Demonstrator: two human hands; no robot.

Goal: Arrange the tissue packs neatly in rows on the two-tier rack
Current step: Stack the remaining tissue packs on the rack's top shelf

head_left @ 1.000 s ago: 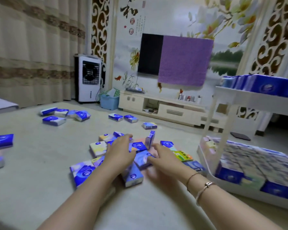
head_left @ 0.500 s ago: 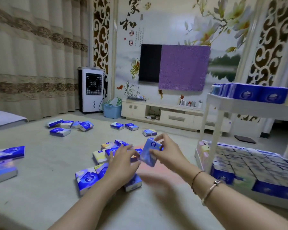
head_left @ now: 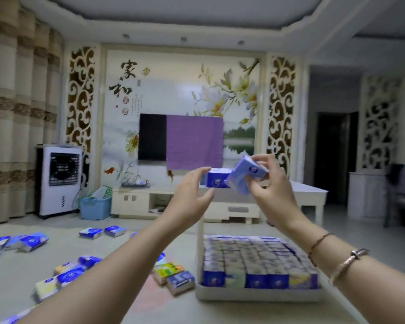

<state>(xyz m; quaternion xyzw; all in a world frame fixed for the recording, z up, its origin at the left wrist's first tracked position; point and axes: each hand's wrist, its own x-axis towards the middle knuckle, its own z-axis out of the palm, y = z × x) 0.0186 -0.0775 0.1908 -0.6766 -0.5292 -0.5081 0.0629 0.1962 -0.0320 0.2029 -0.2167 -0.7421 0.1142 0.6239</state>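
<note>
The right hand [head_left: 270, 190] pinched a blue tissue pack [head_left: 246, 177] between thumb and fingertips, holding it tilted on one corner at the height of the rack's top shelf [head_left: 311, 190]. The left hand [head_left: 192, 195] was raised beside it with fingers and thumb spread wide and gripping nothing. Its fingertips [head_left: 205, 170] reached toward a second pack [head_left: 216, 180] that already sat at the shelf's near left end, though whether they touched it could not be told.

To do this step well, the tilted pack probably needed turning until its faces sat square with the seated one. It would then go down directly to the right of the left fingertips, pressed against its neighbour so no gap opened in the row. The spread left hand looked well placed to steady the seated pack while the new one slid in. A light pinch should be enough, since the wrapper looked soft and would crease under a hard squeeze.

The held pack was small, brick-shaped and pale blue with a darker round logo, blurred by motion. Below both wrists, the bottom shelf [head_left: 257, 294] was packed edge to edge in tidy rows. Loose packs [head_left: 171, 275] lay scattered on the floor [head_left: 126, 242] under the left forearm and farther left.
</note>
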